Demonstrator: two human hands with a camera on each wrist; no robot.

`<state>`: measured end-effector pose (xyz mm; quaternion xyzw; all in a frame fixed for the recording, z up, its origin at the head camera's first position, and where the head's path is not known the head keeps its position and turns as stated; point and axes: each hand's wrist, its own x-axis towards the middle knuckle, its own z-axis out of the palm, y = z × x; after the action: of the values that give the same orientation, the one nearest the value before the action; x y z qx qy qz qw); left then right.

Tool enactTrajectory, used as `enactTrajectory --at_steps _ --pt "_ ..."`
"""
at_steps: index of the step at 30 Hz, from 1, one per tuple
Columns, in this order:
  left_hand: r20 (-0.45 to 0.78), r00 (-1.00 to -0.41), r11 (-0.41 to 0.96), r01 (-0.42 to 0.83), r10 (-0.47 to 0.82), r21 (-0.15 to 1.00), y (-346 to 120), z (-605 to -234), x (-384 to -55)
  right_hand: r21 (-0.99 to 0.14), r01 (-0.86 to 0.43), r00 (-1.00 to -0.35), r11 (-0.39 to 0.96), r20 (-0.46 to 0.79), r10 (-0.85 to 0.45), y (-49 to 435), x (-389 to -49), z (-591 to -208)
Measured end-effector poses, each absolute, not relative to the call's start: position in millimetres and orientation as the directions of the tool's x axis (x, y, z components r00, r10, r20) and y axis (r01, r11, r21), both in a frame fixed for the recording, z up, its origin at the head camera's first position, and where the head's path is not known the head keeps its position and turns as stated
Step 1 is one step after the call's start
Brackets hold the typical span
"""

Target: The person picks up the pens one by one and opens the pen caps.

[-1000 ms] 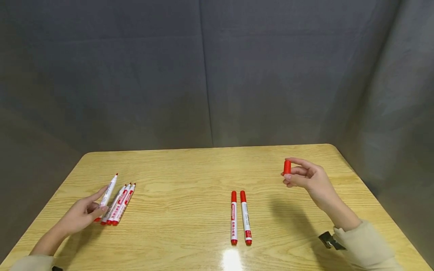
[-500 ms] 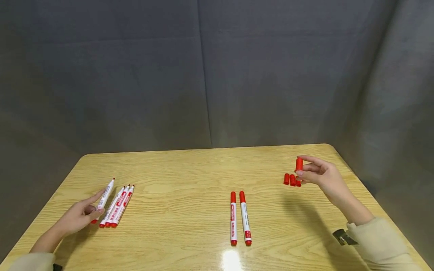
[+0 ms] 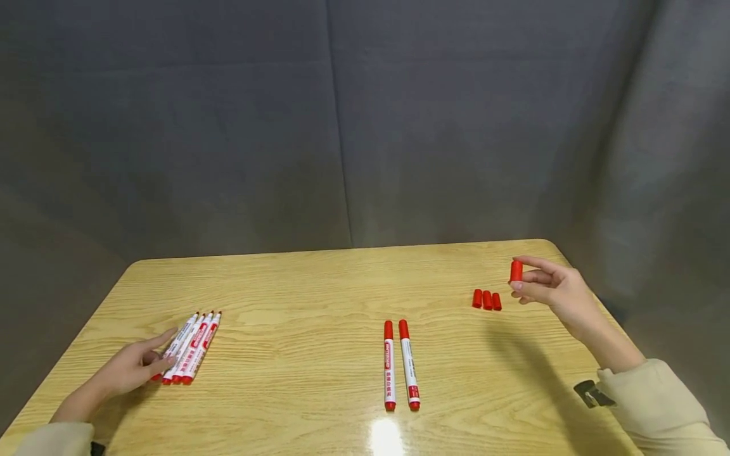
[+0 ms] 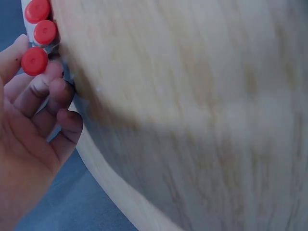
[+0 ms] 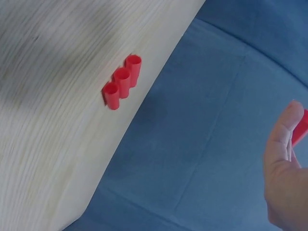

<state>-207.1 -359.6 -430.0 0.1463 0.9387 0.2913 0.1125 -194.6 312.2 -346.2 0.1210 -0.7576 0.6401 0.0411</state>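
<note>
My left hand [image 3: 128, 368] pinches an uncapped white marker [image 3: 182, 334] near its red rear end [image 4: 34, 61], low over the table's left side. It lies alongside a row of 3 other uncapped markers [image 3: 196, 348], tips pointing away from me. At the far right, my right hand [image 3: 561, 294] pinches a red marker cap [image 3: 516, 271] between thumb and fingers, raised above the table. To the left of that hand, 3 red caps [image 3: 487, 300] lie side by side. The right wrist view shows their open ends; there the held cap [image 5: 301, 128] is cut off by the frame edge.
Two capped markers, one with its lettering up [image 3: 390, 367] and one turned [image 3: 409, 366], lie side by side at the middle right of the wooden table [image 3: 285, 297]. A grey curtain [image 3: 228, 126] hangs behind the table's far edge.
My left hand has lowered its marker down beside the uncapped row. My right hand has moved right with its cap, revealing the 3 caps on the table.
</note>
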Motion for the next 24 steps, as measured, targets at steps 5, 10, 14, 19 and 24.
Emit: enactTrajectory --at_steps 5,10,14,19,24 --pt "-0.121 -0.929 0.788 0.222 0.349 0.574 -361.5 -433.4 -204.2 -0.958 -0.191 -0.978 0.213 0.168 -0.12 319.0 -198.2 -347.6" --pt "-0.098 -0.933 0.807 0.241 0.345 0.539 -360.2 -431.1 -201.6 -0.942 -0.172 -0.983 0.289 0.143 -0.119 326.3 -205.4 -352.7" --pt "-0.126 -0.944 0.856 0.214 0.305 0.47 -356.9 -428.1 -200.4 -0.921 -0.135 -0.988 0.366 0.097 -0.119 333.1 -212.5 -358.8" --pt "-0.143 -0.955 0.898 0.187 0.262 0.398 -352.9 -423.1 -198.1 -0.893 -0.105 -0.986 0.437 0.037 -0.162 341.6 -220.8 -370.7" --pt "-0.087 -0.962 0.897 0.207 0.259 0.39 -346.8 -415.6 -197.8 -0.889 -0.1 -0.981 0.448 0.012 -0.195 348.6 -226.7 -382.3"
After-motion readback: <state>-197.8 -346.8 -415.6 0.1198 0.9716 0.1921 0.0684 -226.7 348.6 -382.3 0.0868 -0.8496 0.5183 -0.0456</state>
